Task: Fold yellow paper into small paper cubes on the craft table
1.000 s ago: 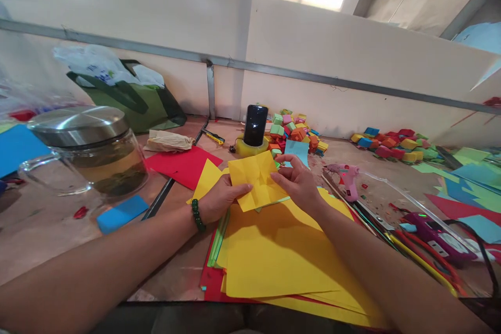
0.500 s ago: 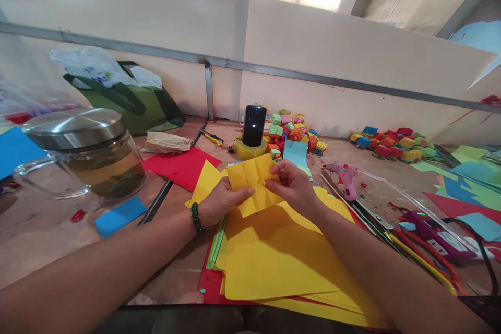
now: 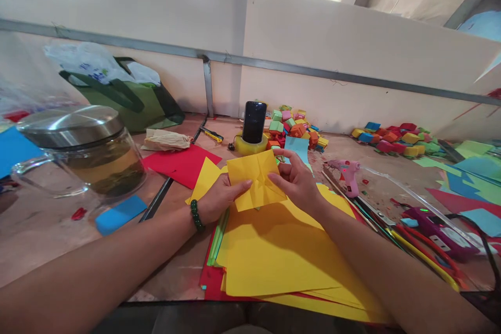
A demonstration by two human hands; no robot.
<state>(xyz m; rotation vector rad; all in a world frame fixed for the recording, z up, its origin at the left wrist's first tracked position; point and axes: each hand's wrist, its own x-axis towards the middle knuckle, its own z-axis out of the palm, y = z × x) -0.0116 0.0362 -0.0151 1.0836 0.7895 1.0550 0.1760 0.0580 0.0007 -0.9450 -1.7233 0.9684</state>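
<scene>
A creased yellow paper square point(image 3: 256, 180) is held up between both hands, above a stack of large yellow sheets point(image 3: 274, 255). My left hand point(image 3: 219, 198), with a green bead bracelet at the wrist, pinches its left side, thumb on the front and fingers hidden behind. My right hand point(image 3: 297, 182) grips the right side, with the thumb on the creased face and the fingers curled at the edge behind. Another yellow piece point(image 3: 203, 180) lies just left of the held paper.
A glass tea mug point(image 3: 102, 162) stands left, near a blue paper piece point(image 3: 120, 215). A phone point(image 3: 254, 122) stands upright behind my hands, beside piled paper cubes point(image 3: 276, 127). Right are a pink glue gun point(image 3: 348, 175), scissors and a purple power strip point(image 3: 438, 235).
The held paper has turned slightly and lies flatter across its front. My right thumb has shifted on the paper, and my right fingers have spread a little along its upper right edge.
</scene>
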